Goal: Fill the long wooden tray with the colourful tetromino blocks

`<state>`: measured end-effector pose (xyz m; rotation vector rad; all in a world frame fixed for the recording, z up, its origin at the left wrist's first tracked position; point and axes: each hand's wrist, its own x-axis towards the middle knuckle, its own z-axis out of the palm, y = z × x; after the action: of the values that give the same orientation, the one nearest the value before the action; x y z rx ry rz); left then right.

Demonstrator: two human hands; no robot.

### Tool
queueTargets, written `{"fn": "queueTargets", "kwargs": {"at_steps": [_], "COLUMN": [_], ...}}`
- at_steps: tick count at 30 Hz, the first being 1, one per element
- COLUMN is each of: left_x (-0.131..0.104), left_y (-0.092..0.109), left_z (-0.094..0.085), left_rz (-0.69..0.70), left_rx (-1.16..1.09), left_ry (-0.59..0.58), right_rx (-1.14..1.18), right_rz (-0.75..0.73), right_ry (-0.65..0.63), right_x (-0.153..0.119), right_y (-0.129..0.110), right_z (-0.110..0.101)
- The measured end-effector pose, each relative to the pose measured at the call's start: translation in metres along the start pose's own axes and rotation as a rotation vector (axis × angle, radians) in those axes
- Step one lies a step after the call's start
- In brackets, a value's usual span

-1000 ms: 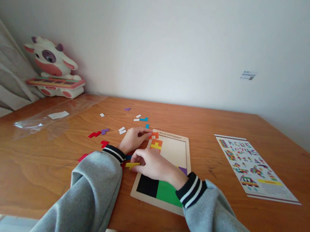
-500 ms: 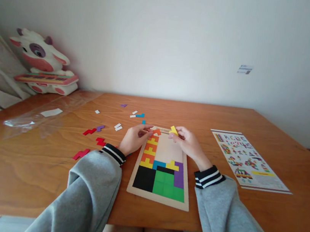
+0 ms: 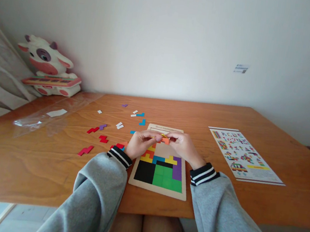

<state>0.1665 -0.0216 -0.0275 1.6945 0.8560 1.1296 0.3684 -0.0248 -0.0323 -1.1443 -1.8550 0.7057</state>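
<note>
Over the upper part of a wooden puzzle board, my left hand and my right hand meet at the fingertips, both closed in a pinch. Between them are an orange puzzle piece and a yellow puzzle piece, overlapping. Fingers partly cover both pieces, so each one's full outline is hidden. Below my hands, the board carries black, green, purple, blue, yellow and orange pieces. My left hand covers part of its left column.
Loose red pieces, white pieces, blue pieces and purple pieces lie left of the board. A printed sheet lies to the right. Further left are a clear plastic bag and a cow toy with a keyboard.
My hands have come together at the fingertips, bringing the orange and yellow pieces against each other. The orange piece has left the board's upper left. The view has shifted slightly.
</note>
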Motion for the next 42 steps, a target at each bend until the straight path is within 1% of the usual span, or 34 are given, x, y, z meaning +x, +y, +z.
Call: {"fn": "queueTargets", "kwargs": {"at_steps": [2,4,7,9,11,14,17,21,28,33,36,39,42], "left_x": [-0.001,-0.002,-0.002,-0.003,-0.004,-0.006,-0.006,-0.005,-0.006,-0.005,-0.005,-0.004,-0.004], "left_y": [0.000,-0.003,-0.010,-0.014,-0.015,-0.015,-0.014,-0.016,-0.016,-0.013,-0.013,-0.015,-0.016], "left_z": [0.002,0.002,0.000,-0.003,-0.004,-0.004,-0.003,-0.003,-0.004,-0.004,-0.004,-0.005,-0.005], "left_rz": [0.011,-0.016,-0.140,-0.231,-0.281,-0.286,-0.278,-0.285,-0.289,-0.316,-0.335,-0.337,-0.333], "left_rx": [-0.008,-0.040,-0.109,-0.150,-0.163,-0.147,-0.123,-0.119,-0.099,-0.147,-0.168,-0.171,-0.174], "left_ry": [0.029,0.080,0.143,0.135,0.098,0.061,0.065,0.071,0.082,0.113,0.128,0.143,0.145], "right_rx": [-0.044,-0.094,-0.153,-0.202,-0.228,-0.249,-0.269,-0.248,-0.189,-0.161,-0.055,0.114,0.167], "right_rz": [-0.017,-0.023,-0.010,0.017,0.029,0.023,0.023,0.046,0.161,0.156,0.176,0.220,0.248], "right_ry": [-0.015,-0.021,-0.038,-0.068,-0.086,-0.117,-0.154,-0.166,-0.162,-0.135,-0.111,-0.032,0.090], "right_x": [-0.008,-0.019,-0.038,-0.049,-0.055,-0.058,-0.057,-0.056,-0.055,-0.054,-0.052,-0.049,-0.043], "right_y": [-0.004,-0.006,-0.005,-0.002,0.000,0.002,0.000,0.000,-0.006,-0.009,-0.005,0.002,0.011], "right_z": [-0.003,-0.008,-0.014,-0.018,-0.020,-0.022,-0.023,-0.022,-0.023,-0.025,-0.023,-0.019,-0.013]}}
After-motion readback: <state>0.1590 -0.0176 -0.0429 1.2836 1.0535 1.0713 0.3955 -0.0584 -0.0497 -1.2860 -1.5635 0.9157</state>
